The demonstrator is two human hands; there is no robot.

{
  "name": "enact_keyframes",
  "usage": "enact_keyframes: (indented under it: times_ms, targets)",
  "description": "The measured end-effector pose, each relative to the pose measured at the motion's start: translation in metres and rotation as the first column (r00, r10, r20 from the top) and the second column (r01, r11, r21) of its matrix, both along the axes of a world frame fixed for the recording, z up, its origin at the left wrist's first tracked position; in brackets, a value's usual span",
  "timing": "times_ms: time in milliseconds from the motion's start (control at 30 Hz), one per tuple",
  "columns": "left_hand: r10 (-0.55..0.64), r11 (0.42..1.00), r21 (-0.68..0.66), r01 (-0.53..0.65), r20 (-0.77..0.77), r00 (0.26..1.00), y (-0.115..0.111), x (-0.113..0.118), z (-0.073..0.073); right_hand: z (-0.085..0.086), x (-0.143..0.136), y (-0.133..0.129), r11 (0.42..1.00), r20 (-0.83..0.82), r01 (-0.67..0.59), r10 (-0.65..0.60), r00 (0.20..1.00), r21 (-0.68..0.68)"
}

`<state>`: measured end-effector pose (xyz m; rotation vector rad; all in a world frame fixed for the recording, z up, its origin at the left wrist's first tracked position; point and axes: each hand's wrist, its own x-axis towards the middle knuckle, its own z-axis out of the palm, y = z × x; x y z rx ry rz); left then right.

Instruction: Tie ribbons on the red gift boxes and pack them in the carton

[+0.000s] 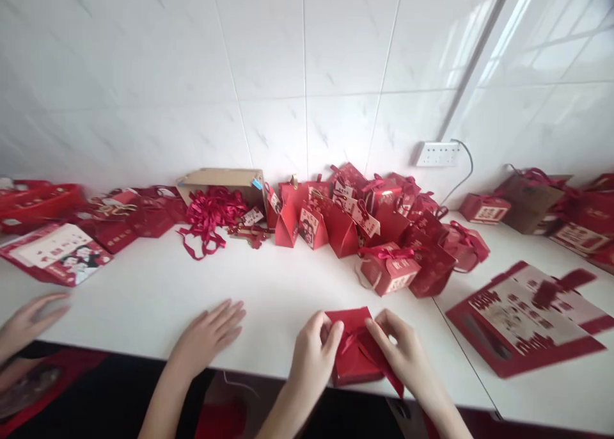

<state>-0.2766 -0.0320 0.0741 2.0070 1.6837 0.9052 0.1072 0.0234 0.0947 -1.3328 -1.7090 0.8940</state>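
A red gift box [355,368] sits at the table's front edge, with a dark red ribbon [371,352] knotted or looped on its top. At the box's left side, my left hand [311,349] has thumb and fingers closed at the ribbon. My right hand [400,343] pinches the ribbon from the right, and a loose tail hangs past the box's lower right corner. The fingers partly cover the knot, so its exact shape is hidden.
Another person's hands [208,333] rest to the left. Behind stand a cardboard box [218,178] spilling ribbons [215,208] and several red gift boxes [340,228]. A large printed red bag [518,311] lies right; a wall socket [439,153] is above.
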Motion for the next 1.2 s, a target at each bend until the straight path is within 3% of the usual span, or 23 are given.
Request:
enact_keyframes:
  times_ms: [67,133,233,333,433,600,1067,1200]
  targets:
    - [0.032,0.999,-0.017,-0.032,0.001,0.999,0.001,0.002,0.01,-0.009,-0.001,-0.005,0.997,-0.039,0.069,-0.07,0.997,-0.019]
    - [0.057,0.998,-0.014,-0.057,0.018,0.998,0.005,0.027,0.022,-0.015,-0.003,-0.008,0.993,-0.077,0.109,-0.112,0.991,-0.033]
    - [0.131,0.991,-0.018,-0.13,0.101,0.986,0.018,0.102,0.032,-0.012,-0.006,-0.011,0.99,-0.093,0.136,-0.14,0.986,-0.046]
    - [0.193,0.98,-0.079,-0.18,0.191,0.963,0.027,0.182,0.025,-0.003,-0.006,-0.014,0.989,-0.096,0.135,-0.139,0.986,-0.054]
    - [0.291,0.956,-0.131,-0.263,0.296,0.91,0.024,0.227,0.019,0.001,-0.005,-0.015,0.991,-0.14,0.115,-0.124,0.982,-0.073]
    - [0.34,0.941,-0.158,-0.301,0.432,0.836,0.022,0.23,0.021,-0.007,-0.001,-0.013,0.983,-0.269,0.074,-0.118,0.956,-0.168]
    - [0.368,0.928,-0.138,-0.345,0.474,0.8,0.026,0.238,0.014,-0.025,-0.002,-0.007,0.956,-0.579,0.021,-0.196,0.792,-0.294]
    - [0.325,0.943,-0.227,-0.241,0.491,0.808,0.03,0.229,0.015,-0.027,0.007,-0.005,0.955,-0.553,0.024,-0.191,0.811,-0.295]
